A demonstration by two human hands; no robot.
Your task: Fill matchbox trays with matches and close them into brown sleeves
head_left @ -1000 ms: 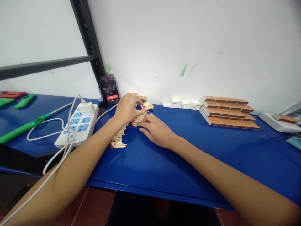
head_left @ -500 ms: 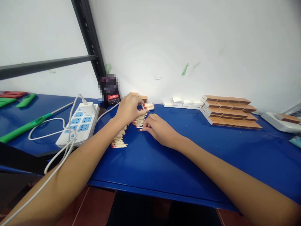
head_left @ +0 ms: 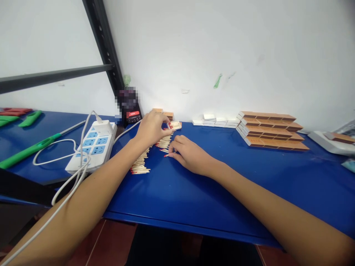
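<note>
My left hand (head_left: pixel 151 127) grips the left end of a small open matchbox tray (head_left: pixel 179 128) between thumb and fingers. Red-tipped matches lie inside the tray. Just in front of it, my right hand (head_left: pixel 190 155) pinches a match (head_left: pixel 166 155), whose red head points left; whether more are in the pinch I cannot tell. A row of loose matches (head_left: pixel 164 142) runs between the two hands, partly covered by them. Nearer to me, a second spread of matches (head_left: pixel 140 166) lies under my left forearm's edge, heads to the left.
Stacked brown matchboxes (head_left: pixel 271 129) stand at the right, beside white trays (head_left: pixel 216 122) along the wall. A power strip (head_left: pixel 95 144) with trailing white cables (head_left: pixel 76 184) is at left, near a phone (head_left: pixel 133 107) and a green-handled tool (head_left: pixel 33 151). Two brown boxes (head_left: pixel 168 115) sit behind my left hand.
My right hand has drawn slightly toward me, and the pinched match has come away from the row. My left hand and the matchbox tray stay in place.
</note>
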